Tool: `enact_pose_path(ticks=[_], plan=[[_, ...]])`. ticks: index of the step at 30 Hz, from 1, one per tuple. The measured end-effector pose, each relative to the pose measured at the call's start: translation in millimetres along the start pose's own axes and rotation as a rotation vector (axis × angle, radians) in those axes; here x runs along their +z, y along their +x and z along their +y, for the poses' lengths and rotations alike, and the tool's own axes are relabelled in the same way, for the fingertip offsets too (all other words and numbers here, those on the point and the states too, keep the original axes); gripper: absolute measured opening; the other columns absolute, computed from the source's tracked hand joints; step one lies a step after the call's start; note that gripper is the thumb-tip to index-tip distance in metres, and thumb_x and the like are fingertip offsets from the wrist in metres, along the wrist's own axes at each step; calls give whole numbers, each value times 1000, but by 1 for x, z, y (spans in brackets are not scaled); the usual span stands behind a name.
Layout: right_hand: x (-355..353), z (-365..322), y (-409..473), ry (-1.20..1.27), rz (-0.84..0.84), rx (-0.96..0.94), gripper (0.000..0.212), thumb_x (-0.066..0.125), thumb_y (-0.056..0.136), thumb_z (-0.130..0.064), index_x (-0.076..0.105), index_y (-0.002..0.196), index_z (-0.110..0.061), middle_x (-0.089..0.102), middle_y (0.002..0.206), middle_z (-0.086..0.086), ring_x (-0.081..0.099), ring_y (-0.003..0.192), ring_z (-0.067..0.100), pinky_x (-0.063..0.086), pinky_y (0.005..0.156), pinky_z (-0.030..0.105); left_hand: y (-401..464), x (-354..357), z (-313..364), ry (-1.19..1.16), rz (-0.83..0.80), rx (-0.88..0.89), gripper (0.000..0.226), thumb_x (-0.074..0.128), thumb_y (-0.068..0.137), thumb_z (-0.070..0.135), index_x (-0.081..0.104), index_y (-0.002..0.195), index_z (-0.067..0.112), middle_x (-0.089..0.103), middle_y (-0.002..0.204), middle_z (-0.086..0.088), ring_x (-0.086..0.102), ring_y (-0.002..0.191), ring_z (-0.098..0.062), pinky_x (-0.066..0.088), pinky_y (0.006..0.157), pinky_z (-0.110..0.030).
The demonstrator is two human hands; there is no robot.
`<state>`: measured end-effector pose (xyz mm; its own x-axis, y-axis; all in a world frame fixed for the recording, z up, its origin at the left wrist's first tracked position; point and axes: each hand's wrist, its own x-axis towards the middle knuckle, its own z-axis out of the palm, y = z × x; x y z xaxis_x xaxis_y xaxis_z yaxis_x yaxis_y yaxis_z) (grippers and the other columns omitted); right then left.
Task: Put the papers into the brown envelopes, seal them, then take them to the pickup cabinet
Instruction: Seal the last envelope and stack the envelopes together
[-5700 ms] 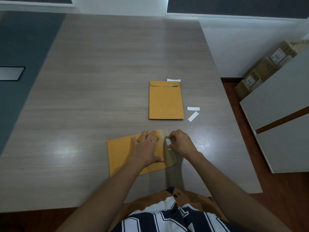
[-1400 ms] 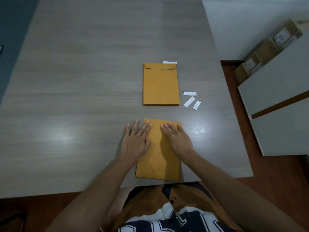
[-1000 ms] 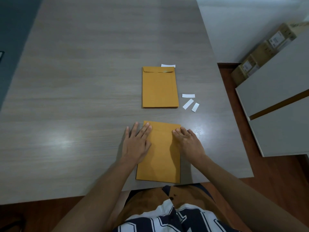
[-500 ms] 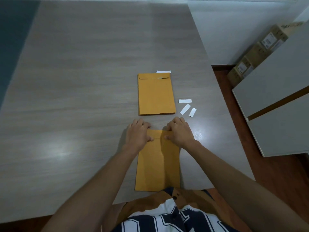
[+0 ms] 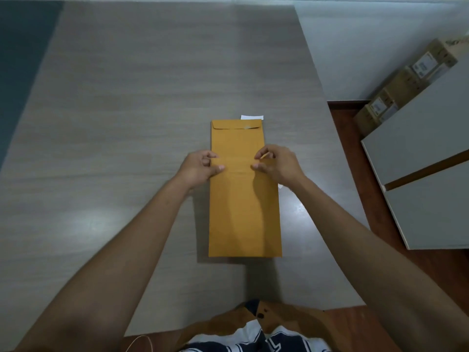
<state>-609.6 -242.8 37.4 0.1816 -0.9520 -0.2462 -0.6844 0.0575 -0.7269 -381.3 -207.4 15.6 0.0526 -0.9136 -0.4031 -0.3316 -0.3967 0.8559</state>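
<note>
- Brown paper fills the middle of the grey surface (image 5: 127,123): a near envelope (image 5: 245,212) lies lengthwise toward the person, its far end overlapping the near end of a second envelope (image 5: 236,138).
- Second envelope's flap is folded down at its far edge and looks sealed; a white strip (image 5: 252,117) peeks out just behind it.
- Left hand (image 5: 200,167) and right hand (image 5: 278,165) each pinch a far corner of the near envelope, thumb on top and fingers curled around the edge, so each grip is clamped on it.
- Near envelope's flap appears folded over and flat between the thumbs; I judge it sealed or nearly so, though no adhesive line can be seen.
- No loose papers show, so the stuffing seems done for both.
- Judging by the overlap, the near envelope is being laid onto the other to make a stack.
- Left to do: gather the pair and carry them to the pickup cabinet; whether the white cabinet (image 5: 426,174) at the right is that one, I cannot tell.
</note>
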Motion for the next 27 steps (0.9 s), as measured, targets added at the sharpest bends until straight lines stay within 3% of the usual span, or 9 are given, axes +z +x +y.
enact_pose_path(ticks=[2, 6, 8, 10, 14, 18, 22, 25, 27], plan=[[-7, -7, 27, -10, 33, 3, 25, 80, 79, -28, 72, 100, -17, 59, 98, -4, 49, 95, 10, 37, 70, 20, 22, -5, 11, 0, 60, 14, 27, 72, 87, 9, 63, 112, 9, 48, 47, 17, 49, 51, 4, 50, 68, -26], [-11, -15, 80, -33, 58, 20, 23, 81, 77, -25, 72, 97, -16, 53, 84, -7, 48, 89, 11, 32, 58, 4, 73, -10, 20, 25, 190, 24, 27, 78, 81, 9, 67, 105, 12, 46, 59, 6, 51, 66, -12, 54, 73, -35], [-9, -18, 104, -58, 46, 20, 23, 80, 78, -22, 72, 98, -15, 46, 74, -13, 47, 85, 11, 32, 54, 4, 98, -11, 19, 37, 248, 22, 26, 80, 78, 8, 68, 100, 15, 44, 52, 13, 46, 62, -10, 53, 76, -36], [-6, -19, 128, -46, 54, 38, 23, 81, 76, -19, 73, 97, -13, 47, 74, -11, 48, 83, 12, 32, 52, 3, 121, -13, 19, 53, 291, 7, 25, 80, 77, 7, 70, 99, 13, 44, 48, 15, 43, 56, -5, 48, 74, -27], [6, -13, 166, 6, 111, 88, 22, 84, 73, -19, 74, 92, -17, 60, 96, 3, 55, 90, 15, 36, 59, 12, 156, -11, 23, 131, 357, 5, 28, 81, 76, 11, 72, 102, 13, 48, 59, 10, 46, 57, -2, 40, 63, -14], [24, 0, 188, -53, 141, 86, 22, 80, 77, -23, 72, 97, -19, 54, 114, 9, 54, 99, 17, 38, 75, 21, 175, -7, 17, 248, 376, 12, 27, 81, 77, 14, 71, 102, 14, 59, 75, 3, 58, 75, -14, 50, 76, -26], [37, 13, 188, -226, 143, -9, 25, 73, 84, -26, 70, 107, -16, 50, 115, 8, 45, 111, 21, 39, 85, 26, 178, -5, 7, 526, 327, 110, 45, 81, 78, 23, 66, 119, 15, 55, 116, -8, 52, 111, -22, 42, 92, -24], [42, 21, 186, -317, 191, -81, 29, 70, 86, -31, 70, 111, -17, 54, 113, 8, 44, 112, 25, 41, 94, 33, 179, -6, 8, 668, 156, 226, 62, 81, 76, 36, 59, 131, 18, 53, 122, -6, 44, 118, -26, 40, 101, -37], [44, 23, 182, -326, 200, -98, 29, 69, 87, -33, 70, 110, -17, 55, 112, 7, 45, 111, 25, 41, 95, 33, 179, -5, 8, 745, 108, 232, 63, 81, 74, 41, 60, 130, 22, 52, 121, -5, 44, 116, -27, 42, 98, -45]])
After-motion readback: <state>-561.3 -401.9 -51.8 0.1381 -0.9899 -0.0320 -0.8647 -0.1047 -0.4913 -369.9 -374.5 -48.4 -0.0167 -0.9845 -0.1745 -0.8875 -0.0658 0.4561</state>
